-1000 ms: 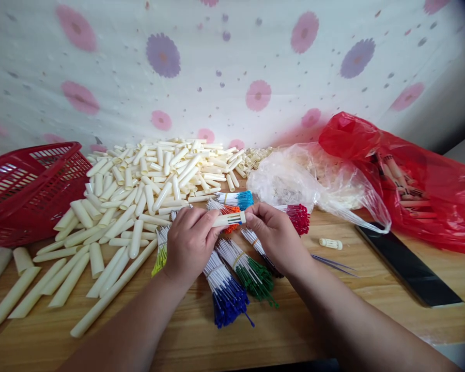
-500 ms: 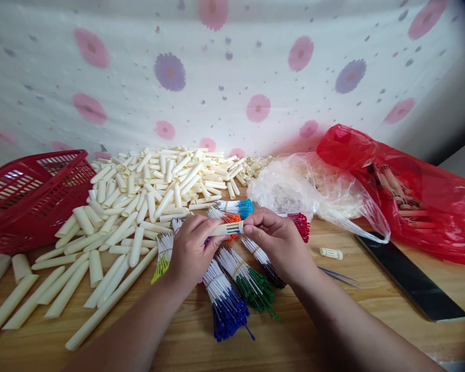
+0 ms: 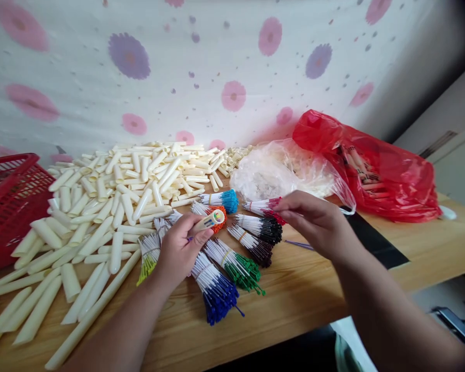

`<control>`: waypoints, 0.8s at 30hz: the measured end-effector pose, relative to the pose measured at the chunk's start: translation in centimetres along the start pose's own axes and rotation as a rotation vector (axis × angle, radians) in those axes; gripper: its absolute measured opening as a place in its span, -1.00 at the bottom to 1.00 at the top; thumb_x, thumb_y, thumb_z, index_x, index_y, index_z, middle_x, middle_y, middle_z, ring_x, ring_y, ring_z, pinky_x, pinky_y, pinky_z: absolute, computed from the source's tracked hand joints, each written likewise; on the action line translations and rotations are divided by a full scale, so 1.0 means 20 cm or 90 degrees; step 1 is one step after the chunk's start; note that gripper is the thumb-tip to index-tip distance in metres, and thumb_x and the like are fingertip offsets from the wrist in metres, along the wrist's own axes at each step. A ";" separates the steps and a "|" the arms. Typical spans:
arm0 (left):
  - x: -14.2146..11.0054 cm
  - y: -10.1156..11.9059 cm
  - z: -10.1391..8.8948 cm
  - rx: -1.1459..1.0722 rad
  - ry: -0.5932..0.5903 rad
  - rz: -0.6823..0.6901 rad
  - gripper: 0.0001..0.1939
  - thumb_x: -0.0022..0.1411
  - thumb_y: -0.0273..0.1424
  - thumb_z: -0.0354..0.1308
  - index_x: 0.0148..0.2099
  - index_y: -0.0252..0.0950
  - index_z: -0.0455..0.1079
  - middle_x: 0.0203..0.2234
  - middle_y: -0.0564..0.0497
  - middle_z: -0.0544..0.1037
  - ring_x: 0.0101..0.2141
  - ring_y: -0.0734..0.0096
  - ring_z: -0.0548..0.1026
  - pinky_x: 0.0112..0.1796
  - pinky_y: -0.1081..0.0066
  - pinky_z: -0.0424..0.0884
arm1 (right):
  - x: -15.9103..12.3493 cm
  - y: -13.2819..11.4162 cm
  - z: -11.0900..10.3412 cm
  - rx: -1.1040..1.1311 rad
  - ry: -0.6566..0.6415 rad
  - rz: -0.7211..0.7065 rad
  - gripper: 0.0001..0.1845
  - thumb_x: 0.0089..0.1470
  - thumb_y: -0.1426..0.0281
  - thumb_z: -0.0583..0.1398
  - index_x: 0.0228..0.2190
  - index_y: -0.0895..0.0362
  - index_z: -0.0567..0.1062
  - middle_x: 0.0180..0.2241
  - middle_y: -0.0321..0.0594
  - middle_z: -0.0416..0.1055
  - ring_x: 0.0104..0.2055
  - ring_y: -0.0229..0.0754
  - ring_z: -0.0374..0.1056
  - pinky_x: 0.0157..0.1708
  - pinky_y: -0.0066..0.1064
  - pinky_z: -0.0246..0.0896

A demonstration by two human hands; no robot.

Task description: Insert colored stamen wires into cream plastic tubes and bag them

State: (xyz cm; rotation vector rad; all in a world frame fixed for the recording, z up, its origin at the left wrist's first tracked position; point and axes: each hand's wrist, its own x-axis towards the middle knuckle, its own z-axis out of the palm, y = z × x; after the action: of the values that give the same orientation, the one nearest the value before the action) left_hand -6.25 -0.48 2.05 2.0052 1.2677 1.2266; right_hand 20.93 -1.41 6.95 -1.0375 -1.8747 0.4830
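My left hand (image 3: 182, 245) is closed around a cream multicolour pen barrel (image 3: 209, 221), its open end facing right with coloured pieces showing inside. To the right, my right hand (image 3: 313, 219) has its fingers pinched together at the tips of a bundle of red-ended pen refills (image 3: 261, 206); whether it grips one is hidden. Around the hands lie tied bundles of white refills with coloured ends: light blue (image 3: 219, 198), black (image 3: 258, 227), dark brown (image 3: 253, 245), green (image 3: 234, 264), dark blue (image 3: 217, 292) and yellow (image 3: 149, 253). Orange ends (image 3: 219, 223) show behind the barrel.
A large heap of cream pen tubes (image 3: 139, 181) covers the left and back, beside a red basket (image 3: 15, 201). At back right are a clear plastic bag (image 3: 279, 170) and a red bag (image 3: 395, 181) with pen parts. Tweezers (image 3: 300, 245) and a black slab (image 3: 374, 240) lie right.
My right hand has left the barrel's end and moved right to the red-ended bundle. My left hand still holds the barrel, now tilted with its end toward me. The view has turned right.
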 end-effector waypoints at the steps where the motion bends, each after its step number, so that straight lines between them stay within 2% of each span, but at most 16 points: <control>1: -0.01 0.00 0.00 -0.035 -0.020 -0.034 -0.79 0.24 -0.25 0.09 -0.20 -0.30 0.36 -0.39 0.04 0.46 -0.36 0.39 0.40 -0.32 0.44 0.29 | -0.06 0.03 -0.07 -0.086 -0.054 0.001 -0.89 0.12 0.40 0.14 -0.37 0.11 0.48 -0.42 -0.22 0.43 -0.35 -0.22 0.35 -0.33 -0.37 0.25; 3: -0.02 0.00 0.00 -0.095 -0.053 -0.079 -0.76 0.24 -0.22 0.07 -0.18 -0.29 0.34 -0.38 0.05 0.45 -0.37 0.40 0.38 -0.32 0.44 0.28 | -0.21 0.12 -0.17 -0.269 -0.176 0.035 -0.85 0.14 0.39 0.12 -0.31 0.10 0.50 -0.31 -0.16 0.47 -0.25 -0.13 0.37 -0.25 -0.29 0.27; 6: -0.02 0.02 0.01 -0.161 -0.082 -0.073 -0.77 0.23 -0.20 0.08 -0.23 -0.27 0.33 -0.44 0.08 0.38 -0.42 0.44 0.32 -0.35 0.46 0.24 | -0.42 0.25 -0.20 -0.459 -0.216 0.080 -0.79 0.11 0.38 0.11 -0.23 0.11 0.50 -0.22 -0.07 0.47 -0.15 0.02 0.37 -0.19 -0.16 0.30; 8: -0.02 0.03 0.01 -0.193 -0.092 -0.032 -0.76 0.21 -0.18 0.11 -0.27 -0.27 0.33 -0.45 0.08 0.35 -0.41 0.45 0.31 -0.34 0.46 0.23 | -0.50 0.32 -0.17 -0.498 -0.219 0.105 -0.76 0.10 0.39 0.09 -0.21 0.11 0.49 -0.27 -0.08 0.46 -0.18 0.02 0.38 -0.21 -0.14 0.31; 11: 0.00 0.03 0.02 -0.213 -0.101 0.039 -0.74 0.19 -0.17 0.13 -0.29 -0.29 0.35 -0.40 0.05 0.34 -0.34 0.41 0.32 -0.28 0.44 0.23 | -0.52 0.33 -0.15 -0.470 -0.211 0.126 -0.79 0.07 0.43 0.06 -0.32 0.09 0.50 -0.39 -0.15 0.44 -0.32 -0.06 0.39 -0.30 -0.21 0.32; 13: 0.00 0.04 0.02 -0.215 -0.111 0.065 -0.74 0.19 -0.18 0.13 -0.29 -0.30 0.36 -0.40 0.04 0.34 -0.34 0.40 0.32 -0.27 0.43 0.23 | -0.48 0.28 -0.16 -0.392 -0.145 0.151 -0.84 0.06 0.42 0.09 -0.37 0.09 0.49 -0.45 -0.20 0.42 -0.43 -0.14 0.38 -0.42 -0.31 0.31; 15: 0.00 0.04 0.02 -0.218 -0.118 0.083 -0.75 0.19 -0.19 0.14 -0.29 -0.31 0.37 -0.40 0.02 0.35 -0.34 0.40 0.32 -0.27 0.42 0.23 | -0.42 0.16 -0.15 -0.239 -0.003 0.167 -0.92 0.06 0.38 0.15 -0.37 0.09 0.45 -0.46 -0.24 0.42 -0.49 -0.21 0.37 -0.50 -0.40 0.29; 17: 0.00 0.04 0.03 -0.224 -0.114 0.102 -0.76 0.19 -0.21 0.14 -0.30 -0.31 0.38 -0.40 0.02 0.36 -0.34 0.40 0.33 -0.27 0.42 0.23 | -0.36 0.01 -0.11 -0.029 0.164 0.127 -0.95 0.03 0.39 0.21 -0.40 0.09 0.42 -0.41 -0.24 0.44 -0.43 -0.21 0.43 -0.47 -0.43 0.36; 18: 0.00 0.03 0.03 -0.229 -0.107 0.112 -0.77 0.19 -0.22 0.15 -0.30 -0.31 0.38 -0.40 0.02 0.36 -0.33 0.40 0.33 -0.27 0.42 0.23 | -0.33 -0.06 -0.07 0.070 0.206 0.096 -0.93 0.02 0.43 0.22 -0.40 0.08 0.39 -0.37 -0.24 0.45 -0.38 -0.19 0.45 -0.42 -0.42 0.39; 20: 0.00 0.03 0.03 -0.236 -0.086 0.127 -0.79 0.19 -0.23 0.16 -0.28 -0.29 0.39 -0.40 0.03 0.36 -0.33 0.41 0.32 -0.27 0.42 0.23 | -0.27 -0.21 0.03 0.234 0.234 0.025 -0.83 0.00 0.50 0.23 -0.34 0.06 0.36 -0.33 -0.26 0.47 -0.38 -0.20 0.46 -0.45 -0.41 0.40; 22: 0.00 0.03 0.03 -0.232 -0.068 0.130 -0.79 0.18 -0.24 0.17 -0.26 -0.28 0.40 -0.40 0.03 0.37 -0.33 0.40 0.33 -0.27 0.42 0.22 | -0.23 -0.31 0.12 0.265 0.220 -0.018 -0.79 0.00 0.58 0.22 -0.32 0.07 0.37 -0.33 -0.25 0.48 -0.35 -0.19 0.47 -0.39 -0.38 0.42; 24: 0.00 0.03 0.02 -0.226 -0.056 0.121 -0.79 0.17 -0.23 0.18 -0.26 -0.28 0.41 -0.40 0.03 0.37 -0.33 0.39 0.33 -0.27 0.41 0.23 | -0.20 -0.37 0.19 0.237 0.190 -0.056 -0.79 -0.01 0.62 0.21 -0.34 0.09 0.41 -0.34 -0.25 0.49 -0.31 -0.19 0.46 -0.35 -0.38 0.41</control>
State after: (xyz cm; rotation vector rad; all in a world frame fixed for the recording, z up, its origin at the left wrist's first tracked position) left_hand -5.58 -0.78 2.37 1.9219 0.7665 1.3282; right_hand 15.26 -8.53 7.97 -0.7306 -1.4881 0.5665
